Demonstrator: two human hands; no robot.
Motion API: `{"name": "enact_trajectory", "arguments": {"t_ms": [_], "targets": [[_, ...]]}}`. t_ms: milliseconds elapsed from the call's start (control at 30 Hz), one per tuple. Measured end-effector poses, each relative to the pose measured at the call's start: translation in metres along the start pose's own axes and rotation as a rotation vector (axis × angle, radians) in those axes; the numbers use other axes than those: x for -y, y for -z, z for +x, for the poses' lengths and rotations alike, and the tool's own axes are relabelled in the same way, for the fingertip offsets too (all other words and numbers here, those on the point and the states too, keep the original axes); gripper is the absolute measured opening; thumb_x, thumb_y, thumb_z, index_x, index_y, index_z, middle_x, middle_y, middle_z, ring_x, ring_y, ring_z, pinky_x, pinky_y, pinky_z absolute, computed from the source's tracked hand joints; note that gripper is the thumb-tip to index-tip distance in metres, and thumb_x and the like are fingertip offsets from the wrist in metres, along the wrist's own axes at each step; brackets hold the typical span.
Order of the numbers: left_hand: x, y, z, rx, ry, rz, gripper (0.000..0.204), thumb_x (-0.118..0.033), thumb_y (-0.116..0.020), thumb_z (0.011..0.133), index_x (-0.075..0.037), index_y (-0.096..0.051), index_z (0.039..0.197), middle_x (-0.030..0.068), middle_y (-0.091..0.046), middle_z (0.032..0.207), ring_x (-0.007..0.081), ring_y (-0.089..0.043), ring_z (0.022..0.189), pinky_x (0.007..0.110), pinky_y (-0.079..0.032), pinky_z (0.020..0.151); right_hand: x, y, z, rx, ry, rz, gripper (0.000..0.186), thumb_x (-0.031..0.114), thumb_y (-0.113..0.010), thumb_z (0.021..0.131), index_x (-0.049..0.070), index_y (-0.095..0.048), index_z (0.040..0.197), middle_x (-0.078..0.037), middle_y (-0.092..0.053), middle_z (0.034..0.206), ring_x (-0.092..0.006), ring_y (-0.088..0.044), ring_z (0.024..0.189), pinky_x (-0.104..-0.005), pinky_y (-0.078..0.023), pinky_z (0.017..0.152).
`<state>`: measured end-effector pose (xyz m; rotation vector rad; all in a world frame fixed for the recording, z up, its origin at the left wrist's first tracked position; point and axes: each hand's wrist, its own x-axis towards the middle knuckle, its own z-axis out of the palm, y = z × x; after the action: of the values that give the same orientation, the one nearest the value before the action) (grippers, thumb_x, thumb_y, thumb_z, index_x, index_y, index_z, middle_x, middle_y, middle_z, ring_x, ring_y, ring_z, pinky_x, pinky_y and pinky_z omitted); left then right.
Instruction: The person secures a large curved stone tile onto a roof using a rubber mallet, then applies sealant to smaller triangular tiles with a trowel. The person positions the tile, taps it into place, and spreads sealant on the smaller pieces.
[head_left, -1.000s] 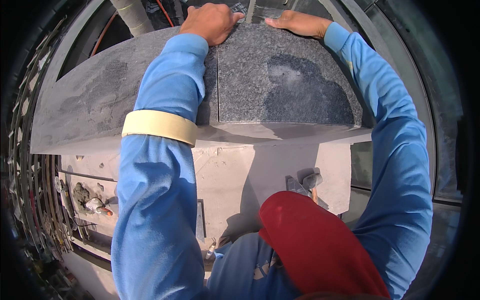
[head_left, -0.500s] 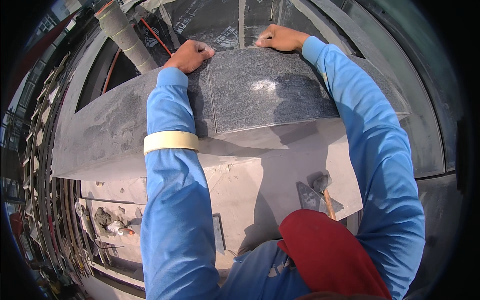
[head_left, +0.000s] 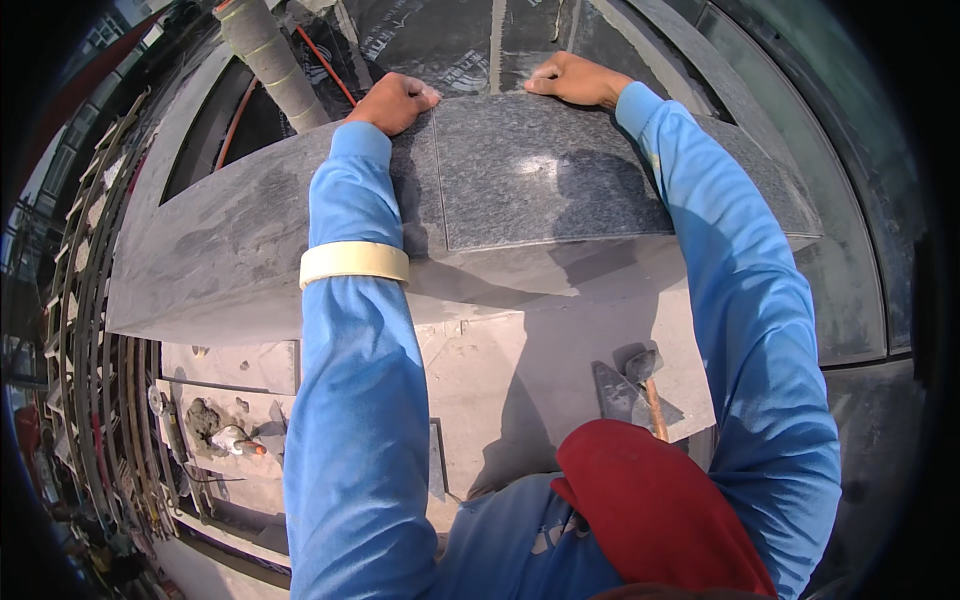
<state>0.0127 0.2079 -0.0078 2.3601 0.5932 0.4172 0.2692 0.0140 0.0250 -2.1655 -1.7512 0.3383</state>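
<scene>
A dark grey stone slab lies on top of a ledge, with a thin joint between it and the grey slab on its left. At the far end of that joint is my left hand, its fingers curled closed at the slab's far edge. My right hand is also closed, thumb and fingers bent at the same far edge farther right. The fingertips of both hands are partly hidden. A cream roll of tape is around my left sleeve.
Below the ledge, a mallet with a wooden handle lies on a pale board. An orange-handled tool sits beside mortar at left. A grey pipe rises at the far left. Glass panels line the right side.
The view has shifted slightly, so the slab and hands appear a little farther right. Both hands stay closed at the slab's far edge.
</scene>
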Motion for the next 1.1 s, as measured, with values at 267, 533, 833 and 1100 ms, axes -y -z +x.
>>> {"name": "enact_trajectory", "arguments": {"t_ms": [267,533,833,1100], "targets": [[-0.008,0.003,-0.005,0.07,-0.014,0.011,0.027,-0.024,-0.073,0.096,0.0,-0.076,0.11,0.0057,-0.076,0.097,0.0156,-0.067,0.092,0.031,-0.052,0.088,-0.002,-0.008,-0.003,-0.048,-0.014,-0.077,0.061,0.055,-0.066,0.095,0.006,-0.07,0.13,-0.023,-0.057,0.144,-0.042,-0.052,0.136,-0.0521,-0.04,0.115],[-0.005,0.009,-0.004,0.066,-0.036,-0.04,0.024,-0.018,-0.075,0.094,-0.001,-0.077,0.111,0.0101,-0.077,0.104,0.02,-0.068,0.098,0.034,-0.051,0.092,0.0,-0.011,-0.011,-0.115,0.027,-0.092,0.061,0.055,-0.066,0.096,0.004,-0.071,0.128,-0.024,-0.062,0.138,-0.0419,-0.056,0.131,-0.0514,-0.042,0.113],[0.003,0.003,-0.003,0.019,-0.003,-0.122,0.02,-0.015,-0.072,0.094,0.002,-0.077,0.104,0.0057,-0.075,0.092,0.0133,-0.065,0.086,0.031,-0.051,0.083,0.001,-0.004,-0.005,0.016,0.076,0.073,0.053,0.049,-0.065,0.098,0.0,-0.076,0.114,-0.022,-0.072,0.119,-0.0381,-0.067,0.114,-0.0494,-0.05,0.099],[-0.011,0.003,-0.004,0.001,-0.051,0.107,0.033,-0.026,-0.065,0.099,0.005,-0.072,0.104,0.0109,-0.073,0.086,0.0167,-0.065,0.08,0.034,-0.05,0.077,0.008,-0.001,-0.005,0.046,0.003,0.074,0.056,0.048,-0.065,0.096,-0.002,-0.072,0.12,-0.023,-0.067,0.131,-0.0403,-0.06,0.126,-0.0471,-0.046,0.106]]}}
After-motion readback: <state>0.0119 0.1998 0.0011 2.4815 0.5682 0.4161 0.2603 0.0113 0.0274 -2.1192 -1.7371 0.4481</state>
